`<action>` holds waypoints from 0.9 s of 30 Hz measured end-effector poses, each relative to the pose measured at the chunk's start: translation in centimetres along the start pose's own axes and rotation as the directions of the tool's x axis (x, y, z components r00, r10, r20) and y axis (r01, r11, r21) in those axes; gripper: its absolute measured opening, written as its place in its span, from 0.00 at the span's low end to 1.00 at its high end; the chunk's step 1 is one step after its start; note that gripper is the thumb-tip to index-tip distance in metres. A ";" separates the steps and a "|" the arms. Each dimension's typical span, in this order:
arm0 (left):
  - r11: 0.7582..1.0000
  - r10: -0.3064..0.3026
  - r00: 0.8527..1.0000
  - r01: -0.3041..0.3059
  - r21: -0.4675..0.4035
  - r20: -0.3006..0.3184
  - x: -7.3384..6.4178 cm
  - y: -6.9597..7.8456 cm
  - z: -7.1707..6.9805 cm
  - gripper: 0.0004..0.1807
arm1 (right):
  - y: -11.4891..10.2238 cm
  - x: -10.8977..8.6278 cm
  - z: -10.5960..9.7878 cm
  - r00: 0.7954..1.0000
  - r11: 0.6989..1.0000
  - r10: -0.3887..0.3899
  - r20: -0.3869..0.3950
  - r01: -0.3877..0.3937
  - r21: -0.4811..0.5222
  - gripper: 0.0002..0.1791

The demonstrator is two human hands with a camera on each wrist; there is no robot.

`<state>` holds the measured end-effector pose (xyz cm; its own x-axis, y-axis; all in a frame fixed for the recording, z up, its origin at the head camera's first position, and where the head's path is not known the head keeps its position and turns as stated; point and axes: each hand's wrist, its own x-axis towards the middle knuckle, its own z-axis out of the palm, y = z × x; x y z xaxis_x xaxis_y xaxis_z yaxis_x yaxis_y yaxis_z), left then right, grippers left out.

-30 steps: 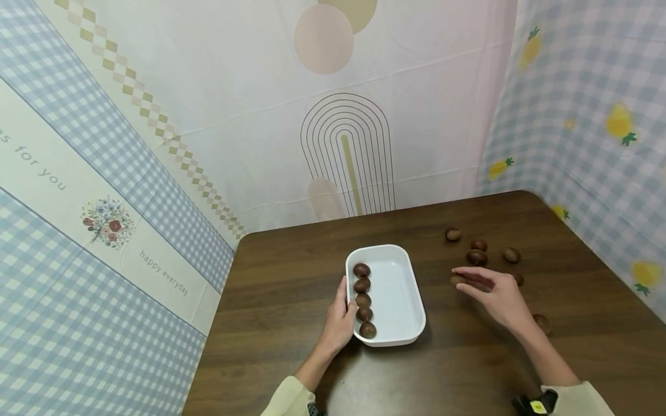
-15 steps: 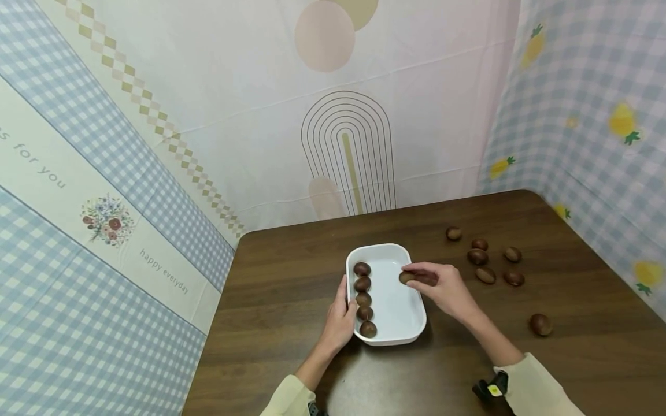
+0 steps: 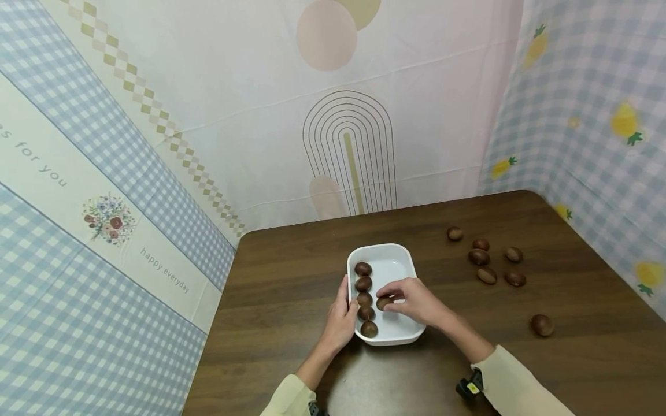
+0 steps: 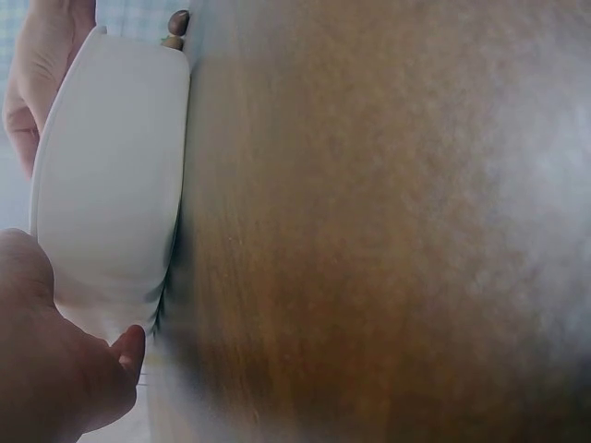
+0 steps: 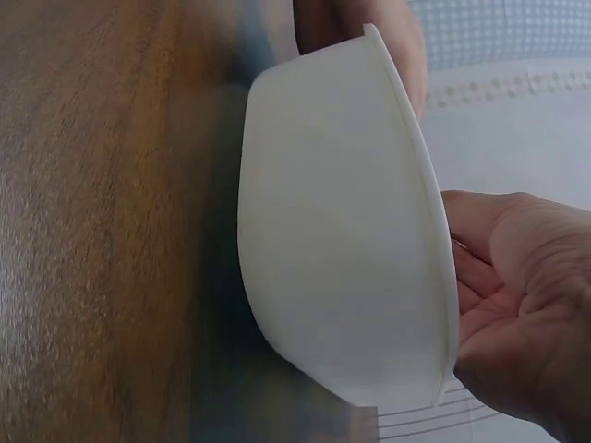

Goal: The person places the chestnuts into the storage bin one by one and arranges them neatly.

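Observation:
A white rectangular dish stands on the brown wooden table, with a column of several chestnuts along its left inner wall. My left hand grips the dish's left side, thumb over the rim and fingers along the outside. Inside the dish, my right hand pinches another chestnut between thumb and fingers, just right of the column's middle. In the right wrist view, the dish wall hides the fingertips and that chestnut.
Several loose chestnuts lie scattered at the table's back right, and one chestnut sits apart, nearer the front. Patterned cloth hangs behind the table and at both sides.
My right hand has carried a chestnut from the loose group leftward over the rim and down into the dish beside the column. The left hand has kept its grip on the dish.

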<state>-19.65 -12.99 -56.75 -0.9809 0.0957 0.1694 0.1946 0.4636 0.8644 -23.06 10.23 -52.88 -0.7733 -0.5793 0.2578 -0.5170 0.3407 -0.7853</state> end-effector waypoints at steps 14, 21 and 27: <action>1.000 -0.006 1.000 0.006 0.000 0.007 0.1 0.0 0.0 0.37 | -0.6 0.8 1.2 0.970 0.995 0.015 0.242 0.010 -0.103 0.14; 0.999 0.038 0.999 -0.038 0.007 -0.006 0.0 -0.4 0.0 0.37 | -0.7 0.8 1.5 0.957 0.995 0.016 0.288 0.012 -0.096 0.15; 0.992 0.123 0.992 -0.121 0.046 -0.034 -0.1 -0.6 0.0 0.36 | -0.5 0.9 1.5 0.951 1.000 -0.007 0.310 -0.002 0.028 0.12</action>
<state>-19.63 -13.27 -57.34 -0.9491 0.1221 0.2903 0.3120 0.4886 0.8148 -22.94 8.43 -53.05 -0.6176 -0.7828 0.0756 -0.5048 0.3209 -0.8013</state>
